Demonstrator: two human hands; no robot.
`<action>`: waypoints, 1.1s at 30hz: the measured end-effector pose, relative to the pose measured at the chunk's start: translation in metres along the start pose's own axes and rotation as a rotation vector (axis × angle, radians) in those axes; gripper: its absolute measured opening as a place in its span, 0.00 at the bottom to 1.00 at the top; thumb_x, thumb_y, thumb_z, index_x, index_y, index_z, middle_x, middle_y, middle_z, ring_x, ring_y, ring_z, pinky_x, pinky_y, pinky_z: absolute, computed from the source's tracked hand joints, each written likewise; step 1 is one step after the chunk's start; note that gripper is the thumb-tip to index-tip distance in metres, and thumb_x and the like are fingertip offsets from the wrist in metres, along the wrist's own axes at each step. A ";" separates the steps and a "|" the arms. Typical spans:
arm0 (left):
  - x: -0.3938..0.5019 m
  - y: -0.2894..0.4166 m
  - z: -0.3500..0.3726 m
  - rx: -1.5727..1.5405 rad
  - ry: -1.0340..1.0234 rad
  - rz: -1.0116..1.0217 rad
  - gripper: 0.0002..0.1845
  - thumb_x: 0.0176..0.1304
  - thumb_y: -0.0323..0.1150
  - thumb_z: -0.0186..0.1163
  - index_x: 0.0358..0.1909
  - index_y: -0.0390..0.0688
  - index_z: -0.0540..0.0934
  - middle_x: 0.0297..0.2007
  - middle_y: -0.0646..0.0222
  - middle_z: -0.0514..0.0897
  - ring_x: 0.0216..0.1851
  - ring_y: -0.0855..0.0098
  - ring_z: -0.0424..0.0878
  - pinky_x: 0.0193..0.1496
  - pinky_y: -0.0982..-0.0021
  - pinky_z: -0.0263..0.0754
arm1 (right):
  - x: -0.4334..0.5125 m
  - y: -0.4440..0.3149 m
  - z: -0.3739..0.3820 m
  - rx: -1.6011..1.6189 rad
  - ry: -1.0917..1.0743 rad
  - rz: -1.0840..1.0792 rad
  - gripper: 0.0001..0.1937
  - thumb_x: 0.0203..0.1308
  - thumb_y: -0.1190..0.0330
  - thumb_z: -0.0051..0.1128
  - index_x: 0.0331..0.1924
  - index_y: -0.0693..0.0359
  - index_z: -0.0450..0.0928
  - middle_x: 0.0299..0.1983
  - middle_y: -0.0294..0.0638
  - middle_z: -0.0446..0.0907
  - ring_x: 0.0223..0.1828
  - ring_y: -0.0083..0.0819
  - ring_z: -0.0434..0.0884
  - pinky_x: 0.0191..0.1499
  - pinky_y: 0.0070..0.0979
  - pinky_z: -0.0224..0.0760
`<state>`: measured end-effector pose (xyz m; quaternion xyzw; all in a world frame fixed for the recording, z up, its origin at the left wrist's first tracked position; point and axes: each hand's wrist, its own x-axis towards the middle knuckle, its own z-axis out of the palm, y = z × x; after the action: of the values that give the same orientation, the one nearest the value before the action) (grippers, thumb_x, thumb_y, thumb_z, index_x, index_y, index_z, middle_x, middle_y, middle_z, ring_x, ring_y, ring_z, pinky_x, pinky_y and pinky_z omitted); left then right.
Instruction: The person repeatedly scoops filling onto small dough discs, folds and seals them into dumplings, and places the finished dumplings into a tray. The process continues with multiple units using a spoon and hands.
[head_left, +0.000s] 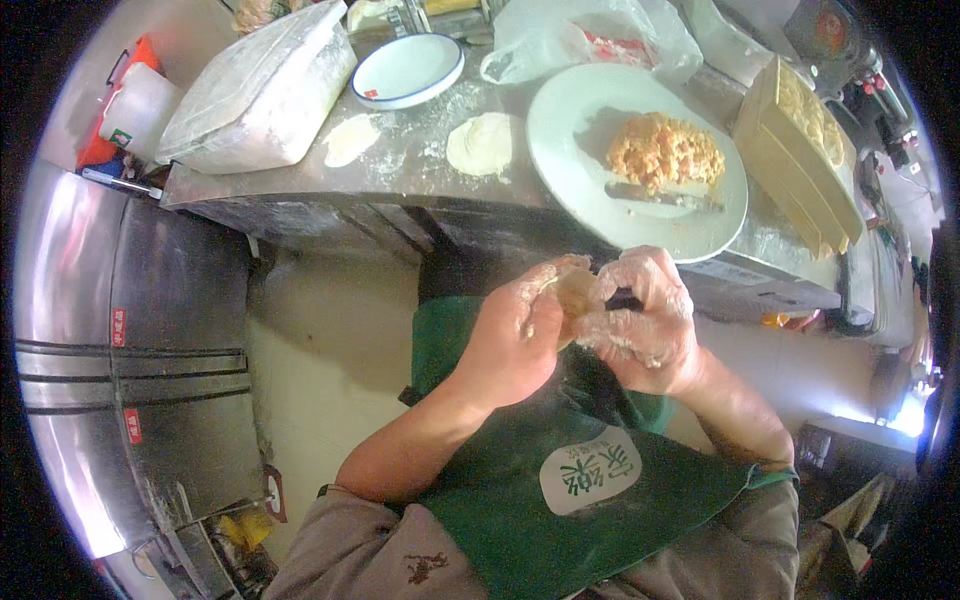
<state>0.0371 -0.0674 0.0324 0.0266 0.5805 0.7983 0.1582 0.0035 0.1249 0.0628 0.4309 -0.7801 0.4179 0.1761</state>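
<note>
My left hand (517, 330) cups a folded piece of dough (573, 298), and my right hand (645, 322) grips its right edge between thumb and fingers. Flour coats the fingers of both hands. What lies inside the dough is hidden. Just beyond the hands, a large white plate (637, 229) carries a mound of crumbly orange-yellow filling (664, 150). A flat spreading tool (667, 196) rests on the plate beside the mound. Two flattened dough wrappers, one rounder (481, 144) and one narrower (351, 141), lie on the floured counter (405, 161).
A floury lidded plastic box (259, 90) stands at the counter's left, beside a blue-rimmed white dish (409, 71). Behind the plate sits a clear plastic bag (592, 37). A tray of pale dough pieces (799, 142) is at right. Steel cabinet doors (180, 300) are at left.
</note>
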 end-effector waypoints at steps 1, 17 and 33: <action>0.001 -0.002 -0.001 0.119 -0.033 0.071 0.21 0.77 0.33 0.48 0.63 0.31 0.75 0.53 0.61 0.84 0.55 0.71 0.81 0.63 0.67 0.72 | -0.003 -0.002 0.001 0.021 -0.006 0.077 0.15 0.38 0.76 0.72 0.35 0.53 0.87 0.42 0.36 0.80 0.44 0.41 0.77 0.47 0.38 0.71; -0.005 -0.020 -0.004 -0.237 -0.248 -0.188 0.50 0.74 0.69 0.25 0.68 0.31 0.72 0.63 0.59 0.79 0.66 0.65 0.75 0.71 0.62 0.64 | -0.020 -0.010 0.015 0.162 -0.066 0.426 0.15 0.47 0.79 0.71 0.42 0.59 0.83 0.50 0.45 0.80 0.54 0.44 0.79 0.57 0.37 0.72; -0.015 -0.028 0.006 -0.150 -0.038 -0.021 0.39 0.75 0.58 0.40 0.67 0.31 0.71 0.58 0.56 0.80 0.60 0.63 0.79 0.65 0.64 0.69 | -0.028 -0.012 0.011 0.246 -0.069 0.379 0.08 0.59 0.75 0.68 0.41 0.61 0.81 0.38 0.45 0.82 0.41 0.47 0.83 0.44 0.37 0.77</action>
<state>0.0589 -0.0585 0.0104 0.0238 0.5161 0.8372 0.1793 0.0299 0.1270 0.0445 0.3090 -0.7958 0.5207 0.0136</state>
